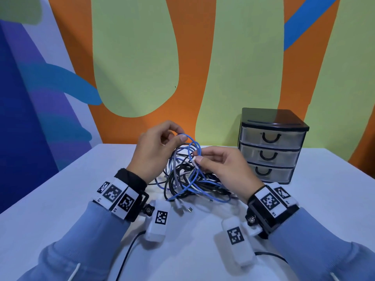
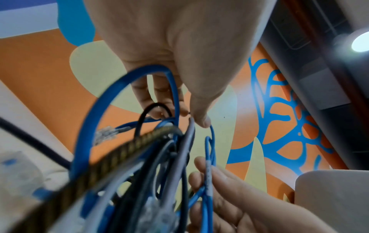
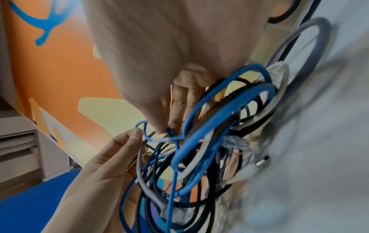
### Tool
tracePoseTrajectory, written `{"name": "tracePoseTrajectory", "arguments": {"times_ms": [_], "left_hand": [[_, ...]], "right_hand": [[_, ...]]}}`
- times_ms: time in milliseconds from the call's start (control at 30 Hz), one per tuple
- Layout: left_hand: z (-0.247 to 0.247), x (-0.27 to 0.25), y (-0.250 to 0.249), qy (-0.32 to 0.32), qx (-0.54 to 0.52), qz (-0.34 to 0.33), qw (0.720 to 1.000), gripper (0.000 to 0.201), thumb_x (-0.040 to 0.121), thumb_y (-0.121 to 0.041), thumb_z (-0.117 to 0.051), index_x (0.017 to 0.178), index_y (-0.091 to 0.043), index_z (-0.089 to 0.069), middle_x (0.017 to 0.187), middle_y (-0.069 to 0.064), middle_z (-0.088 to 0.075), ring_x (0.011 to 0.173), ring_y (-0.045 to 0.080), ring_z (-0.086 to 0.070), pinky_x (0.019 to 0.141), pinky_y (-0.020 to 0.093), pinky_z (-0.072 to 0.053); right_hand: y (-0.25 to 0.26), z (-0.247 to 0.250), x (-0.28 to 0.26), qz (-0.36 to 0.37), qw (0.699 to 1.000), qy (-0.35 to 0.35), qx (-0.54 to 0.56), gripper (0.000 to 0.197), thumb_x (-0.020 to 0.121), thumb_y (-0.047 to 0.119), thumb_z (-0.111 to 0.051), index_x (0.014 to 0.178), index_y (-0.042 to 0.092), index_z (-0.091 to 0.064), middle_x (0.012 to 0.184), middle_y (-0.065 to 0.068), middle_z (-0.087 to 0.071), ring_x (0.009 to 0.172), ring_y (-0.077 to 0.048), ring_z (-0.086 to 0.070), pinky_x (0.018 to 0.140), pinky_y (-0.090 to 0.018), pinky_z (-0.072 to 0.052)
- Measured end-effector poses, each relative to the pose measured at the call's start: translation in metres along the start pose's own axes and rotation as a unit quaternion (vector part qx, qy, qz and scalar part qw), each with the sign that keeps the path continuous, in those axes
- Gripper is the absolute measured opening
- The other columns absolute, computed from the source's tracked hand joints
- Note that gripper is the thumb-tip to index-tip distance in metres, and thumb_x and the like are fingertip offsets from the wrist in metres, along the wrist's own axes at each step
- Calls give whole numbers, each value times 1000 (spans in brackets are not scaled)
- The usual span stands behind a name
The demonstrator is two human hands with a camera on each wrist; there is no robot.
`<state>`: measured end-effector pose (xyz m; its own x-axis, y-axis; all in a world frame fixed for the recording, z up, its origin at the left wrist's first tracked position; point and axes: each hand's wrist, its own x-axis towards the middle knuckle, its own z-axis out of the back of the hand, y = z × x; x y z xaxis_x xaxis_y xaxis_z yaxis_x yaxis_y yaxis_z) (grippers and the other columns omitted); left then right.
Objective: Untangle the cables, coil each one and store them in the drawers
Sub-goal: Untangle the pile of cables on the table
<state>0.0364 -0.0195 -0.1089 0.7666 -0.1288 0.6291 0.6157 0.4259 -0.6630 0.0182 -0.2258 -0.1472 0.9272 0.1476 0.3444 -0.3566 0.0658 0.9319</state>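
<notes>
We have both hands raised over the tangle of cables, which lies on the white surface just to the left of the drawer unit. The tangle mixes blue, black, grey and white cables, plus one braided cable that shows close to the left wrist camera. Our left hand sits on the side of the tangle away from the drawer unit, its thumb and forefinger curled to pinch the top of a loop of the blue cable lifted above the heap. Our right hand, between the tangle and the drawer unit, pinches the same blue cable lower down, near a clear plug end; in the left wrist view its fingers close round a pale sleeved stretch of the blue cable. In the right wrist view the blue cable crosses itself just beside our fingertips, though we cannot tell how it is knotted. A few plug ends lie on the surface at the near edge of the tangle. The drawer unit stands upright with a black top and frame, and its three translucent drawers are all closed, each with a black curved handle. Behind the drawer unit rises a wall painted orange, green and blue.
</notes>
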Motion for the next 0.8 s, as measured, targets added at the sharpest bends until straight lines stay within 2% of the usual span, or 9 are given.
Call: {"name": "tracePoseTrajectory", "arguments": {"times_ms": [100,167,300,433,500,567,633,700,800], "left_hand": [[0,0,1,-15,4,2,1000,7,100,-29,-73,96,-27,-69,76,16,-63,72,37,-59,69,50,-52],[0,0,2,-32,6,9,999,6,103,-30,-69,97,-29,-66,76,17,-63,71,39,-62,70,56,-56],[3,2,5,-77,-31,52,995,6,107,-27,-61,104,-22,-61,72,5,-59,63,27,-69,74,58,-62],[4,3,5,-111,-69,96,987,11,109,-28,-57,109,-17,-59,77,12,-56,64,24,-67,71,49,-63],[5,3,6,-113,-62,104,986,12,108,-28,-60,107,-16,-61,70,4,-58,63,20,-65,71,51,-63],[6,3,7,-87,-20,99,991,10,104,-30,-66,99,-22,-66,68,-9,-60,66,14,-62,80,53,-60],[6,4,4,-55,18,88,994,4,99,-31,-71,95,-33,-70,94,-9,-67,89,13,-65,93,49,-56],[5,2,-4,-15,18,55,998,18,92,-27,-74,106,-38,-72,119,-10,-64,114,9,-62,99,38,-52],[1,-3,-15,72,-5,-11,997,37,86,-31,-75,123,-36,-71,124,-18,-70,121,3,-63,99,29,-52]], "right_hand": [[-1,1,2,-21,999,-24,6,12,98,5,-70,104,9,-79,93,-15,-81,83,-26,-75,92,-44,-62],[0,0,4,-39,998,-45,21,9,100,4,-67,100,7,-76,93,-18,-79,80,-27,-74,91,-46,-63],[5,-1,5,-81,990,-88,81,7,105,11,-61,99,8,-64,92,-19,-77,80,-33,-78,81,-38,-64],[8,-3,5,-81,987,-94,101,7,107,16,-57,103,12,-59,96,-23,-76,78,-35,-76,75,-39,-63],[8,-3,4,-76,987,-96,105,7,107,16,-58,103,11,-61,89,-18,-75,74,-32,-72,69,-36,-62],[6,-3,4,-66,988,-97,96,7,106,15,-60,102,10,-64,89,-12,-73,73,-28,-69,66,-35,-62],[4,-2,2,-51,991,-99,73,8,104,13,-63,100,11,-70,93,-13,-68,76,-23,-67,66,-35,-62],[4,-3,2,-39,993,-100,51,9,102,13,-66,99,12,-74,91,-17,-63,81,-17,-64,68,-37,-64],[4,-4,3,-3,994,-107,11,8,99,20,-72,97,18,-79,97,-18,-71,86,-18,-65,79,-42,-65]]}}
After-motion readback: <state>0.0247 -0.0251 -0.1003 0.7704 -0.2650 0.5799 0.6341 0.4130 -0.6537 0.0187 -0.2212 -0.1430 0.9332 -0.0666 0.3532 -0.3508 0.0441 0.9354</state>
